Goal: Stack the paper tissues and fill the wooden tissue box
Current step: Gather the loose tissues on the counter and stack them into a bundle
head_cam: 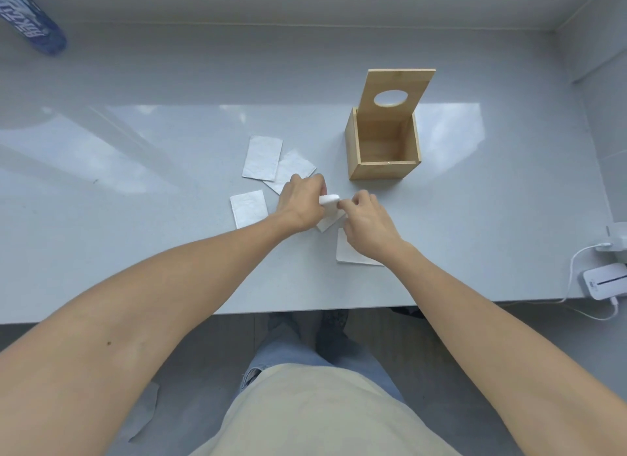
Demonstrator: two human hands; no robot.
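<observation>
Left hand [302, 201] and right hand [364, 223] both pinch one folded tissue [329, 200] just in front-left of the empty wooden tissue box [383, 150]. Likely light, limp, tearable: hold by edges; loose tissues [263, 157] lie left of box

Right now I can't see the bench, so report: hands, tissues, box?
Left hand and right hand both gripping one folded tissue. Wooden tissue box empty, lid up. Loose tissues still scattered; path clear.

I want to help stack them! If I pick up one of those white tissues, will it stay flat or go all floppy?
Probably floppy: the tissue between the hands bends over already. The loose tissues look thin, so likely very light and easy to tear.
</observation>
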